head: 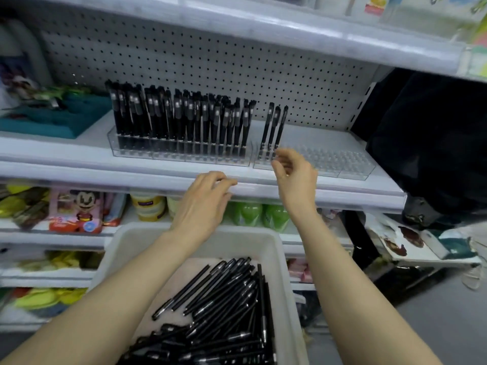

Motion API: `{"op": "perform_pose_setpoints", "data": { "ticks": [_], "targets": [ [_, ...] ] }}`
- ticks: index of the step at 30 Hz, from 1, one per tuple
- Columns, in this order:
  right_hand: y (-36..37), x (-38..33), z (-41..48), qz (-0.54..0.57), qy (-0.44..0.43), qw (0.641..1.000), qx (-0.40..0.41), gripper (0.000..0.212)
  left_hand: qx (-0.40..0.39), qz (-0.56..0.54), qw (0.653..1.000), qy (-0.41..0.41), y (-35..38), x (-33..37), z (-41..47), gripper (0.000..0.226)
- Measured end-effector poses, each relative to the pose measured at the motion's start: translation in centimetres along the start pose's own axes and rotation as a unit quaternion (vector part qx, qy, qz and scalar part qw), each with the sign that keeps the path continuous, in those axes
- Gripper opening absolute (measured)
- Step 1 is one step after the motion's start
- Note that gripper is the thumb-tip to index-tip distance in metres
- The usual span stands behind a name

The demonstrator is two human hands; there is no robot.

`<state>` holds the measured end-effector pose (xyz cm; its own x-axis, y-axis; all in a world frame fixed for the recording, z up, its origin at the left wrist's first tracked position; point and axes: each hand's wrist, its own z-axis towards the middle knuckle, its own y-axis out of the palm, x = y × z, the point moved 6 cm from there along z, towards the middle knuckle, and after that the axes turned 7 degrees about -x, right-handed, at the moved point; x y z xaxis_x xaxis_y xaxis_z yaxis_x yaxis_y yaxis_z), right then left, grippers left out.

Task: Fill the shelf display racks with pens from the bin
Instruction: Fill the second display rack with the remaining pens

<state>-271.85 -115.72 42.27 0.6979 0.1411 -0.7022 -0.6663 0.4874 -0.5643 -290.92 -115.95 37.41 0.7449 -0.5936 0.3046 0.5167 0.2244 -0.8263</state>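
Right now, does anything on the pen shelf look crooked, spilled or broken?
Nothing looks spilled or broken. Only the three pens in the right rack lean a little to the right; the left rack is full.

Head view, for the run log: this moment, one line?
left clear plastic rack full; right clear plastic rack: three black pens; left hand, right hand empty; white plastic bin: pens
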Motion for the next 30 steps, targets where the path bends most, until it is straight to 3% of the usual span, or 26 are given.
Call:
{"op": "perform_pose_setpoints", "data": {
  "ticks": [6,10,19,25,30],
  "targets": [
    [5.7,-0.1,-8.7,0.016,0.009,0.996,-0.091,0.010,0.011,0.028,0.999,-0.017,1.7,-3.3,-6.4,0.024],
    [9.1,1.2,-13.4,0.003,0.042,0.983,-0.177,0.011,-0.017,0.047,0.998,-0.036,3.4,-5.2,-8.8,0.039],
    [13.4,4.5,-16.5,-0.182,-0.005,0.903,-0.390,0.034,-0.017,0.042,0.999,-0.029,4.2,-5.3,-9.4,0.042],
    [14.0,4.2,-16.3,-0.227,-0.042,0.886,-0.402,0.025,-0.027,0.040,0.998,-0.027,4.2,-5.2,-9.5,0.043],
    [12.2,4.4,-15.5,-0.158,-0.002,0.915,-0.372,0.015,-0.016,0.019,1.000,-0.014,4.0,-5.1,-9.5,0.041]
  ]
}}
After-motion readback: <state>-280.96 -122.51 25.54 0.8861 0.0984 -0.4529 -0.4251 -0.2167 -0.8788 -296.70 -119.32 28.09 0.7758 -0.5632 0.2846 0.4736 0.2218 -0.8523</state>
